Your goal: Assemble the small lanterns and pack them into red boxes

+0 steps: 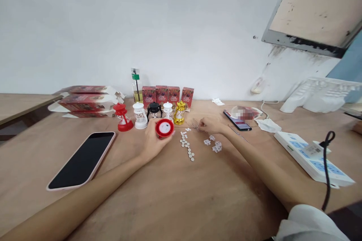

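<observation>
where wooden table [169,196] ends, pale wall [169,26] rises.

Soft, even light brightens the wall [169,30] and the desk [158,203], with a diffuse brownish shadow beneath the right forearm [263,165]. Wide-angle distortion stretches the power strip [312,158] near the edge. Print on the held red lantern [157,130] is too soft to read, and pixelation masks a patch beside the right-hand phone [238,122].

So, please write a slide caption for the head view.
Left hand holds a round red piece; right hand is at thin wires.
</observation>
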Motion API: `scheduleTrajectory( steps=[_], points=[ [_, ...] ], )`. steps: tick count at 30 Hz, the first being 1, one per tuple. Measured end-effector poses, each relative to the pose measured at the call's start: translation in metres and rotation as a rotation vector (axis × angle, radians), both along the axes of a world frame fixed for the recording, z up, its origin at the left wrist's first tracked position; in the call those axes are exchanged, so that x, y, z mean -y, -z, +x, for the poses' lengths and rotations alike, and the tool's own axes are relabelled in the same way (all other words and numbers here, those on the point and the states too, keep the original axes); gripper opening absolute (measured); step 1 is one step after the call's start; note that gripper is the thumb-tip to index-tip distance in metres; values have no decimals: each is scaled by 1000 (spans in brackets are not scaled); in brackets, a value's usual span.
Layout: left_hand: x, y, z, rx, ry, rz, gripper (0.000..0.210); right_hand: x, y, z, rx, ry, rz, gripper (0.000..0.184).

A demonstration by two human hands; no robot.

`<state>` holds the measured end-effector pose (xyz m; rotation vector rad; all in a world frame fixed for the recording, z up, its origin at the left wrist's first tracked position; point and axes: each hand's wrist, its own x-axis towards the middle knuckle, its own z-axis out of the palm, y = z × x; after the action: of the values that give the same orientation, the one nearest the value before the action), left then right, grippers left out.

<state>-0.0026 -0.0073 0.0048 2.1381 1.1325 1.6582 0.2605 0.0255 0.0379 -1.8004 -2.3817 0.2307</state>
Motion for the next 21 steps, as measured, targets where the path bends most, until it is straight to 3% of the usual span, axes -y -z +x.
scheduleTrajectory(
  steps=[4, 12, 21],
  points=[
    [-2, 2, 0, 17, -15, -39, 40, 0, -11, 7, 0, 54, 76, 13],
    [-3, 1, -2, -109, -28, 91, 37, 5, -31, 9, -67, 199, 263, 7],
    [-7, 3, -2, 9, -26, -61, 39, 11, -38, 3, -214, 200, 375, 6]
  ],
)
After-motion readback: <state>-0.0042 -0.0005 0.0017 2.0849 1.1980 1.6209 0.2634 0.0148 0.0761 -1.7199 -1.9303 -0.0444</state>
